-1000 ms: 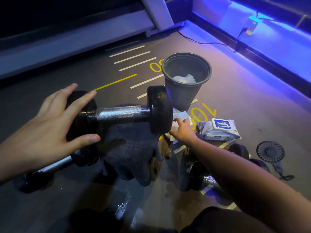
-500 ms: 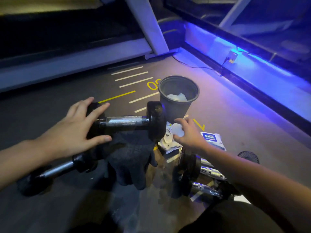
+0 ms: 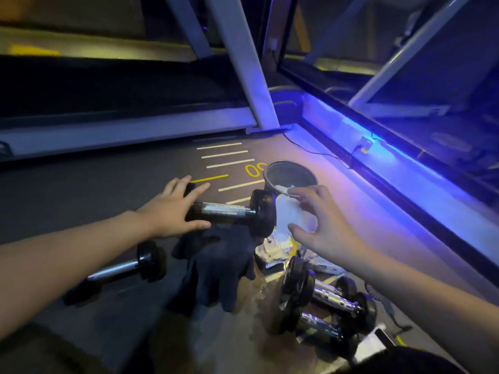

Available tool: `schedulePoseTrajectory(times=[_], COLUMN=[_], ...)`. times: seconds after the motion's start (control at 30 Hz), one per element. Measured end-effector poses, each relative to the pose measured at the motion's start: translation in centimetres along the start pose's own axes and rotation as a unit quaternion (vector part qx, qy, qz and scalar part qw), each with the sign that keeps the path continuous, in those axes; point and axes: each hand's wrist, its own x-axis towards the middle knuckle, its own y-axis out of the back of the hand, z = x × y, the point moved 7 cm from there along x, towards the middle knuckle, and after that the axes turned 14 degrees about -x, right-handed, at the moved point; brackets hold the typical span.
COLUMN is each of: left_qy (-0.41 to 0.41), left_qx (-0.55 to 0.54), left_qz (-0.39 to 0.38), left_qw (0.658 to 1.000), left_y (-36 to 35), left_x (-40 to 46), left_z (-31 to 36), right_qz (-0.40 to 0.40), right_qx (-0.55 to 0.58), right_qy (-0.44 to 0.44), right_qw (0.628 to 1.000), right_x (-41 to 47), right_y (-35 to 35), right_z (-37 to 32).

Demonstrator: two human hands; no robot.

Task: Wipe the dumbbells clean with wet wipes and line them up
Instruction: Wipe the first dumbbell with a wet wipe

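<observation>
My left hand (image 3: 172, 214) grips the left head of a black dumbbell (image 3: 232, 211) with a steel handle and holds it level above a dark cloth (image 3: 221, 265). My right hand (image 3: 321, 228) is raised just right of the dumbbell's right head, its thumb and fingers curled around a white wet wipe (image 3: 293, 214). Another dumbbell (image 3: 127, 268) lies on the floor at the left. Two more dumbbells (image 3: 324, 295) lie side by side at the lower right, under my right forearm.
A dark bin (image 3: 290, 175) with white wipes inside stands behind the held dumbbell. Crumpled wipes (image 3: 275, 245) and a partly hidden wipe pack (image 3: 321, 263) lie on the floor below my right hand. A treadmill frame (image 3: 243, 63) runs along the back, and a blue-lit ledge along the right.
My right hand has risen from the floor pile with a white wipe, up beside the dumbbell's right head. The camera has tilted upward. My left hand has kept its hold.
</observation>
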Motion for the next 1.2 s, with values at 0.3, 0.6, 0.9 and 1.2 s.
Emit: schedulePoseTrajectory(times=[0.3, 0.6, 0.9, 1.2], left_qy=[0.028, 0.016, -0.011, -0.019], left_qx=[-0.024, -0.015, -0.023, -0.014], left_qz=[-0.030, -0.025, -0.002, 0.000], left_qw=[0.999, 0.999, 1.000, 1.000], left_y=[0.5, 0.7, 0.5, 0.6], left_x=[-0.8, -0.8, -0.9, -1.1], left_z=[0.6, -0.1, -0.8, -0.6], right_qz=[-0.002, -0.042, -0.077, -0.100], right_qx=[0.041, 0.035, 0.066, -0.031], right_qy=[0.050, 0.064, 0.041, 0.062], right_qw=[0.998, 0.996, 0.994, 0.993], right_x=[3.3, 6.6, 9.4, 9.9], right_y=[-2.1, -7.8, -13.1, -14.9], right_z=[-7.9, -9.6, -7.5, -6.9])
